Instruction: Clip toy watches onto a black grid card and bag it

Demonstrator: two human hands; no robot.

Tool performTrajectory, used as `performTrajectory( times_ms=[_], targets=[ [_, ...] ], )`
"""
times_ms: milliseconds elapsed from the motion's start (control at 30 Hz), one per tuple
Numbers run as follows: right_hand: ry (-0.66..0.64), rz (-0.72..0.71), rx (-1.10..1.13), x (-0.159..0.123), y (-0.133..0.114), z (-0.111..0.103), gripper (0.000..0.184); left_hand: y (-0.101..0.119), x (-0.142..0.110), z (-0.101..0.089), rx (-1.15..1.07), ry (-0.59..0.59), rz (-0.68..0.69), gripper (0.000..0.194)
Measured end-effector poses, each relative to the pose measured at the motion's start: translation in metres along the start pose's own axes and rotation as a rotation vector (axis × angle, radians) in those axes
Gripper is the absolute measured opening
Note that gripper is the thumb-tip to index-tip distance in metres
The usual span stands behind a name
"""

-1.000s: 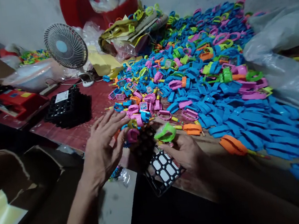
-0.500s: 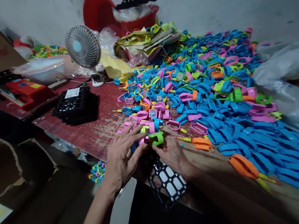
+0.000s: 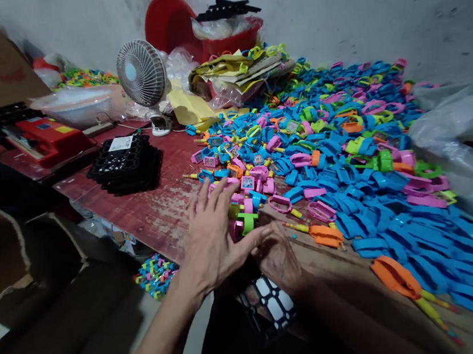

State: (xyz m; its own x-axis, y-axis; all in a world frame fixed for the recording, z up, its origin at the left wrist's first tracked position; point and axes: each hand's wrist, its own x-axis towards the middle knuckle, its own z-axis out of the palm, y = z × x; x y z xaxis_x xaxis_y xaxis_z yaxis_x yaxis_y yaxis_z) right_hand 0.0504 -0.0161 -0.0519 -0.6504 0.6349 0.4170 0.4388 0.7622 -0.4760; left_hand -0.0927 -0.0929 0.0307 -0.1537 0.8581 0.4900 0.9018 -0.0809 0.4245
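My left hand (image 3: 216,240) hovers over the table's near edge with its fingers spread apart and its thumb stretched to the right. Just beyond its fingertips lie a green toy watch strap (image 3: 248,221) and pink ones (image 3: 236,228). My right hand (image 3: 277,258) sits under and right of the left thumb, fingers curled down onto a black grid tray (image 3: 269,305) that hangs over the table edge. What the right fingers hold is hidden. A big heap of blue, pink, green and orange toy watch pieces (image 3: 346,158) covers the table to the right.
A stack of black trays (image 3: 125,163) lies on the red table left of the heap. Behind it stand a small fan (image 3: 141,74), a red machine (image 3: 48,140) and red tubs (image 3: 201,29). A clear plastic bag (image 3: 460,138) lies at right. Coloured pieces (image 3: 156,273) lie on the floor.
The camera view has shifted. My left hand came in over the right hand and spread its fingers; the green strap once in my right hand now lies on the table by the pink ones.
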Motion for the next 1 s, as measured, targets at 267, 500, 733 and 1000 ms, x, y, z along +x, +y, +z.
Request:
performTrajectory(
  times_ms=[267,500,733,1000],
  targets=[
    [-0.064,0.051,0.018,0.002,-0.009,-0.001,0.026,-0.01,0.003,0.007,-0.001,-0.076,0.036,0.05],
    [-0.05,0.263,-0.173,-0.043,0.007,-0.05,0.016,-0.01,0.008,0.001,0.086,-0.141,0.001,0.058],
    [-0.096,0.439,-0.481,-0.039,0.025,-0.073,0.037,-0.007,0.017,0.0,0.155,-0.193,-0.018,0.062],
    [-0.218,0.349,-0.478,-0.053,0.037,-0.077,0.025,-0.005,0.008,0.001,0.124,-0.17,-0.117,0.064]
  ],
)
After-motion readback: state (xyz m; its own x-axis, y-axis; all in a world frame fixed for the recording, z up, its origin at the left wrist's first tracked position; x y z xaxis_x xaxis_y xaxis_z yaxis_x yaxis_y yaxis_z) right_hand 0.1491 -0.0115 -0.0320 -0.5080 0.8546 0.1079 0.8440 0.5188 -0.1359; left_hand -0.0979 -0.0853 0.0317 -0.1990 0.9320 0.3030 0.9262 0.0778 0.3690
